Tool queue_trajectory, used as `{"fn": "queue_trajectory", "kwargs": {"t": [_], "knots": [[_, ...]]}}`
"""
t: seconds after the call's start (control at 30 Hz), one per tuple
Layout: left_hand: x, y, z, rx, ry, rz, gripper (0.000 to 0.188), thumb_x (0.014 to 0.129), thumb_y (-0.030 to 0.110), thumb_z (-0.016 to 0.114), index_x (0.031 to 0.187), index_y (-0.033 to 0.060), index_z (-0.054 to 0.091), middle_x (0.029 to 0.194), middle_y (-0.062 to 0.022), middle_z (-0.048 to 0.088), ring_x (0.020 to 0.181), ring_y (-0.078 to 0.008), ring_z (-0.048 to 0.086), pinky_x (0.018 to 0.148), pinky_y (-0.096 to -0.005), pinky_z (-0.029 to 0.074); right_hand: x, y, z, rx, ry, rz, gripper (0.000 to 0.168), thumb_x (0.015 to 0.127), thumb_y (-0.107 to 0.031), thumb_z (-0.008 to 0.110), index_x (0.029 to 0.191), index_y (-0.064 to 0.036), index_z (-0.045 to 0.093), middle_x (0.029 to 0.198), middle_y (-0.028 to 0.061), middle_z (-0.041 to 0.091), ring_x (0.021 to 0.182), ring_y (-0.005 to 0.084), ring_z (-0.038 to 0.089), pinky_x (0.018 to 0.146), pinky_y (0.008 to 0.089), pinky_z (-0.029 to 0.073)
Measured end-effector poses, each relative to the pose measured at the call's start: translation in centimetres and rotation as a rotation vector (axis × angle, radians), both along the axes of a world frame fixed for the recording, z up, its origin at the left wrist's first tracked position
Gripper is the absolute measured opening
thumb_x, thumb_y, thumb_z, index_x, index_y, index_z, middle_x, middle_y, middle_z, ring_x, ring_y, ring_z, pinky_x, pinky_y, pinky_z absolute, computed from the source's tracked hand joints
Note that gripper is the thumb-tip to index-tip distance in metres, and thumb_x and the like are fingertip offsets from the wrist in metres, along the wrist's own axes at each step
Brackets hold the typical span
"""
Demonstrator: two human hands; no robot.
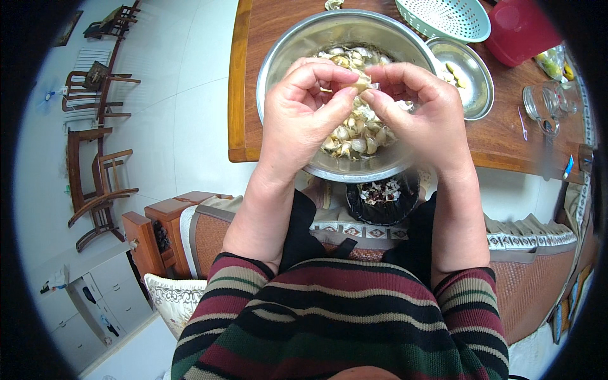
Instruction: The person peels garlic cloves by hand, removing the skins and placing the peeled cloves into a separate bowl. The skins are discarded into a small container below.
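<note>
My left hand (306, 109) and my right hand (418, 109) meet at the fingertips over a large stainless steel bowl (327, 175). Thumbs and index fingers of both hands pinch a small pale piece, seemingly a garlic clove with its skin (362, 85). Below them, many unpeeled garlic cloves (358, 137) and loose skins lie in the bowl. To the right, a smaller steel bowl (477, 102) holds several peeled cloves (456, 73). The fingers partly hide the piece between them.
A pale green plastic colander (444, 21), a red container (520, 31) and a glass jar (536, 102) stand on the wooden table (503, 152). A toothpick-like purple tool (523, 124) lies near the jar. Beneath the table edge is a black-lined bin (380, 209) with scraps.
</note>
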State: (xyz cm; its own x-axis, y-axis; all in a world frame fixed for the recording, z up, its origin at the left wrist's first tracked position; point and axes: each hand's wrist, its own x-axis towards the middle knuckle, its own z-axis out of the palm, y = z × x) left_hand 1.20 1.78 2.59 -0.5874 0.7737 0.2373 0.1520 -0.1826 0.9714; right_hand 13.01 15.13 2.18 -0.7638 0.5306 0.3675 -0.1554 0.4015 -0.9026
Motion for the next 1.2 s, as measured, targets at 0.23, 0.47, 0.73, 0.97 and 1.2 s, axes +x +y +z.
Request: {"fn": "queue_trajectory", "kwargs": {"t": [0.23,0.47,0.73,0.97,1.2], "knots": [[0.8,0.0,0.7,0.012,-0.087,0.020,0.020,0.083,-0.003,0.067,0.102,-0.0009,0.062,0.098,-0.0058,0.062,0.090,-0.0104,0.061,0.080,-0.0226,0.051,0.3,-0.2,0.3,-0.021,-0.135,-0.062,0.014,0.079,-0.011,0.069,0.087,0.000,0.069,0.075,0.0066,0.069,0.066,0.0092,0.064,0.060,0.0230,0.052],[0.3,-0.2,0.5,0.051,-0.263,-0.069,0.023,0.082,-0.003,0.068,0.103,-0.0006,0.059,0.098,-0.0067,0.062,0.089,-0.0110,0.061,0.080,-0.0234,0.053,0.4,0.3,-0.5,-0.455,-0.103,0.065,0.014,0.082,-0.010,0.067,0.088,0.002,0.068,0.076,0.0011,0.067,0.068,0.0062,0.061,0.064,0.0198,0.050],[-0.1,-0.2,-0.2,0.126,-0.456,-0.125,0.023,0.083,-0.005,0.065,0.105,-0.0013,0.058,0.102,-0.0096,0.062,0.090,-0.0167,0.064,0.083,-0.0289,0.054,0.5,0.4,-0.2,-0.908,-0.044,0.302,0.015,0.089,-0.015,0.062,0.094,-0.001,0.062,0.082,0.0037,0.065,0.070,0.0080,0.062,0.065,0.0212,0.052],[0.2,0.2,-0.2,0.162,-0.308,-0.107,0.016,0.084,-0.004,0.066,0.100,0.0005,0.063,0.099,-0.0068,0.064,0.086,-0.0097,0.061,0.078,-0.0220,0.053,0.3,0.4,-0.1,-1.054,-0.009,0.351,0.016,0.092,-0.017,0.057,0.098,-0.002,0.061,0.086,0.0040,0.065,0.074,0.0093,0.063,0.068,0.0217,0.052],[-0.2,0.1,-0.6,0.202,-0.206,-0.109,0.026,0.082,-0.007,0.065,0.107,-0.0022,0.059,0.110,-0.0140,0.062,0.096,-0.0165,0.063,0.087,-0.0285,0.052,0.0,-0.2,-0.5,-0.686,0.152,0.245,0.011,0.092,-0.011,0.058,0.099,-0.002,0.060,0.092,0.0026,0.064,0.080,0.0076,0.060,0.073,0.0208,0.049]]}}
